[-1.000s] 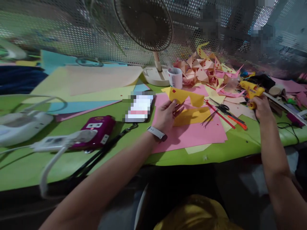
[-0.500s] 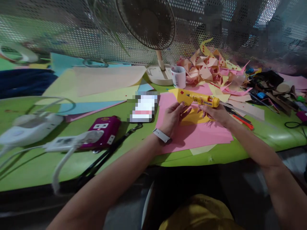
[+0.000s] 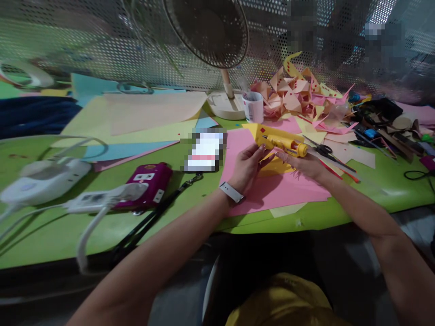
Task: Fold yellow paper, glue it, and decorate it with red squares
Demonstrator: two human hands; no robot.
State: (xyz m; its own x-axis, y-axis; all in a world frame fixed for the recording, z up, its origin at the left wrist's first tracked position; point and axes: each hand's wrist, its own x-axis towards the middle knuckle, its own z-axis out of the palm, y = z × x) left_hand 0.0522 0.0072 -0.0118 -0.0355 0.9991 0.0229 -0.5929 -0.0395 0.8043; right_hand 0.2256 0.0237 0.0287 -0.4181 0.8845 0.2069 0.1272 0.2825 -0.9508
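Observation:
My left hand [image 3: 245,166], with a white watch on the wrist, pinches a folded yellow paper piece [image 3: 263,136] with small red diamonds above a pink sheet [image 3: 272,188]. My right hand [image 3: 302,164] grips a yellow glue gun [image 3: 287,145], its nozzle pointing left onto the yellow paper close to my left fingers. More yellow paper [image 3: 277,166] lies under both hands.
A fan [image 3: 217,36] and a white cup [image 3: 254,107] stand behind, beside a heap of folded paper shapes [image 3: 299,97]. Scissors [image 3: 321,148] lie to the right. A phone [image 3: 204,151], a magenta device [image 3: 147,181], a power strip [image 3: 98,201] and large coloured sheets [image 3: 142,115] fill the left.
My right hand carried the glue gun from the far right over to the yellow paper, then lowered its nozzle onto it. My left hand kept hold of the paper.

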